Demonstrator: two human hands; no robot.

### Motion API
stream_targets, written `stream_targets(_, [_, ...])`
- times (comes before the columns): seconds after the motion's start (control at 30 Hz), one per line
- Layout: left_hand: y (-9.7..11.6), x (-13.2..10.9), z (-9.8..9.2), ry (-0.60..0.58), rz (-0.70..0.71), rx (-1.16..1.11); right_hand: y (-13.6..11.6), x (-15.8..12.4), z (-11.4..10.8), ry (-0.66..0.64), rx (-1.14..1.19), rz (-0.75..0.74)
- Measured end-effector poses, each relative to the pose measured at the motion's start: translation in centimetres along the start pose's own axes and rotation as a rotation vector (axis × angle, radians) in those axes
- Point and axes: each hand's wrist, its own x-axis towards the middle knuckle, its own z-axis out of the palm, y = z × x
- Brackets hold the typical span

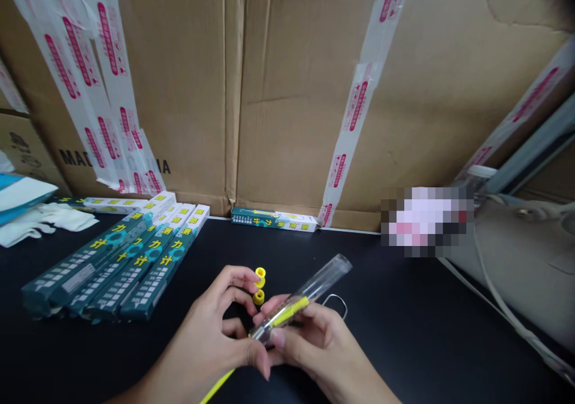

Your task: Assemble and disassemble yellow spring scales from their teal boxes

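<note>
My right hand [309, 347] grips a clear plastic tube [305, 287] with a yellow-and-metal part inside it. My left hand [215, 323] is curled beside the tube's lower end. Its fingertips press against two small yellow caps [259, 287], though the hold is partly hidden. A yellow cord [219, 386] runs out from under my left hand towards the bottom edge of the picture. Just past my right fingers, a thin metal wire loop [336, 305] lies on the black table [395, 332].
Several teal boxes [117, 266] lie side by side at the left, with another [274, 219] against the taped cardboard wall [287, 93]. White gloves [45, 221] lie at far left. A pixelated patch [426, 221] and a white cable [507, 311] are at right.
</note>
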Motion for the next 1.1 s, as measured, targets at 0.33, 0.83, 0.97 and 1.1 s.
stream_targets(0.33, [-0.2,-0.1,0.1,0.036,0.027,0.113,0.1,0.4,-0.2,-0.035,0.124,0.093])
stream_targets(0.83, [-0.4,-0.4,-0.4,-0.148,0.111,0.195,-2.7,0.0,-1.1,0.085,0.072,0.009])
stream_targets(0.97, [-0.1,-0.6,-0.3,-0.171,0.122,0.362,-3.9,0.1,-2.8,0.168,0.031,-0.038])
stream_targets(1.1, [0.1,-0.5,-0.2,-0.206,0.138,0.430,-5.0,0.5,-4.0,0.252,0.012,-0.064])
